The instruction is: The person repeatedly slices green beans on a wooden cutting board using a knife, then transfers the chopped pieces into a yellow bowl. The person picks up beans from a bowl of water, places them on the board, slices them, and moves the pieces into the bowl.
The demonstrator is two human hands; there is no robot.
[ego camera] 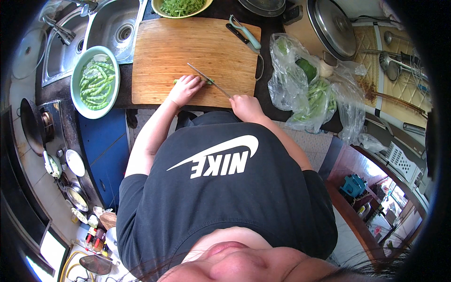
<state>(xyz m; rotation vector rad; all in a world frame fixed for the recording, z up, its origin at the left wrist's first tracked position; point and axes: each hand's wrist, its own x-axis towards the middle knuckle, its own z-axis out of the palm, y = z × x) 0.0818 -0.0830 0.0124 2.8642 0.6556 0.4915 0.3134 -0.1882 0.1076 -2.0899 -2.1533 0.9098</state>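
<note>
On the wooden cutting board (169,46), my left hand (186,89) presses down on green bean pods (175,81), mostly hidden beneath the fingers. My right hand (245,107) grips a kitchen knife (208,78); its handle is hidden in the fist. The blade slants to the upper left, just right of my left fingertips, with a bit of green beside it. A pale green basin (74,84) of whole bean pods (97,84) stands left of the board. Beyond the board's far edge is a yellow-rimmed bowl (158,12) of sliced greens (181,7).
A peeler (250,37) and a black-handled knife (236,32) lie at the board's far right corner. Plastic bags of vegetables (289,88) and a large lidded pot (333,28) stand to the right. A double steel sink (105,35) is at the far left.
</note>
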